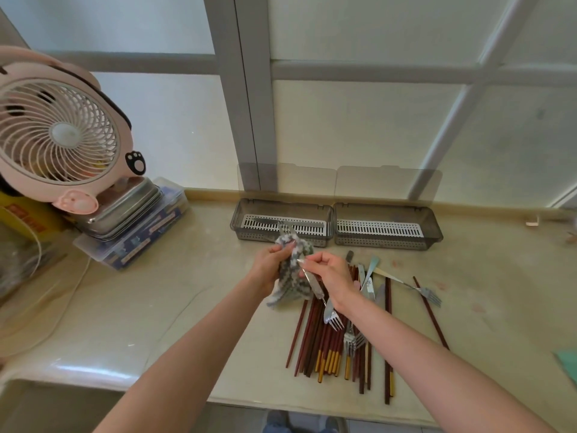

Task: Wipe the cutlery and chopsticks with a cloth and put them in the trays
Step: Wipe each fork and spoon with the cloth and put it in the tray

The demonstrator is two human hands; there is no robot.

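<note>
**HANDS: POSE / STATE**

Both forearms bare, extended fwd, converging at centre. L hand (273, 265): fingers curled round cloth (288, 293). R hand (332, 276): fingertips pinch fork (327, 312) by handle end, wrist bent down.

At the counter (156, 307) rear, the left tray (237, 220) and the right tray (437, 232) are sitting side by side. A knife (312, 225) is lying in the left tray. The chopsticks (315, 348) are lying in front of both. At far left, a fan (59, 135) is standing on stacked containers (134, 232).
</note>
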